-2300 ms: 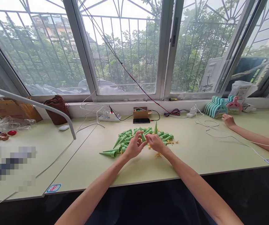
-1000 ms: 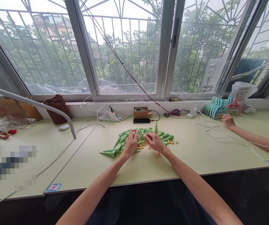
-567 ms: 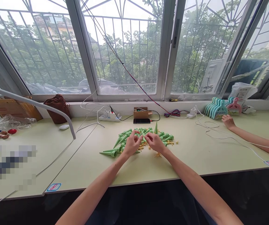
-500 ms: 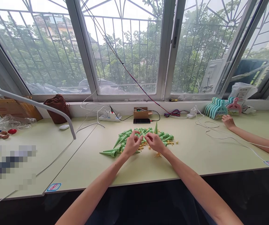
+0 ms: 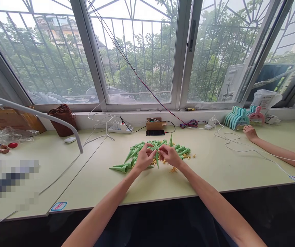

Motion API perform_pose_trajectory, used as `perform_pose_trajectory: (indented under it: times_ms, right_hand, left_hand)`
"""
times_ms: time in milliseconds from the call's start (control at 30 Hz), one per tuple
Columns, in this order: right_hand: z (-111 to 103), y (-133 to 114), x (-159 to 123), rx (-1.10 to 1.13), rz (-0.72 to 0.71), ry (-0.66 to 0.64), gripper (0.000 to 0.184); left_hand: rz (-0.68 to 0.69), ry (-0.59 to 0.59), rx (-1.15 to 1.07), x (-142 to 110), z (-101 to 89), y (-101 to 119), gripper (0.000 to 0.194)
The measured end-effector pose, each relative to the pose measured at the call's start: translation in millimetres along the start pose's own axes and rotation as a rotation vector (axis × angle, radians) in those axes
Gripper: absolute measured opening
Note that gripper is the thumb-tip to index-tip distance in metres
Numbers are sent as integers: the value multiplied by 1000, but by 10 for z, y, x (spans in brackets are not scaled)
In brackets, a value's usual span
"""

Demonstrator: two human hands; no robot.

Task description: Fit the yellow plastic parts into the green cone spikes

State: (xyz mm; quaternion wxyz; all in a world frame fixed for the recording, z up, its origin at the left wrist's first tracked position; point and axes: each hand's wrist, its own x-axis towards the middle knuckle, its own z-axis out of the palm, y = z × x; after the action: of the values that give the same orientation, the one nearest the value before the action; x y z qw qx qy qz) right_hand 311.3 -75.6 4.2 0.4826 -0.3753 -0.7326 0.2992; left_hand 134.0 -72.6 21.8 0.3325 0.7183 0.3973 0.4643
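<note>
Between my hands is a green plastic watering spike (image 5: 158,161), its point now aimed down toward the table's near edge. My left hand (image 5: 144,159) grips it from the left, thumb and fingers closed on its wide end. From the other side, my right hand (image 5: 171,156) pinches at the spike; whether a small yellow piece is also in those fingertips is hidden. Around and behind my hands lies a heap of green spikes (image 5: 137,149), one standing upright (image 5: 171,140). Small yellow plastic pieces (image 5: 173,169) are scattered beneath and beside my right hand.
A phone (image 5: 155,132) lies behind the heap, before a small cardboard box (image 5: 154,125). A power strip (image 5: 120,128) and cables run along the window sill. At right, another person's hand (image 5: 250,132) rests near several turquoise hangers (image 5: 236,118). A grey curved tube (image 5: 70,127) crosses the left.
The spike has been turned between my fingers: its point was up and away before and is now down toward me. My hands have barely shifted.
</note>
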Motion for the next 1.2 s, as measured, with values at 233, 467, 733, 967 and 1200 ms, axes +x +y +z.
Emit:
perform_pose_trajectory:
  times_ms: [233,467,733,967,1200]
  right_hand:
    - [17,34,-2,51,-4,-51,16]
    - [17,2,-25,-17,-7,-86,21]
    - [3,6,-35,-41,9,-108,23]
    - [-5,-44,-39,-54,17,-80,26]
    - [20,56,-21,138,97,-65,34]
  left_hand:
    - [-123,-50,-183,26,9,-25,41]
    - [-126,-102,-191,41,3,-99,42]
    - [-62,-118,-146,26,-5,-119,36]
    - [1,-98,-91,18,16,-127,30]
    - [123,-25,34,-12,30,-46,25]
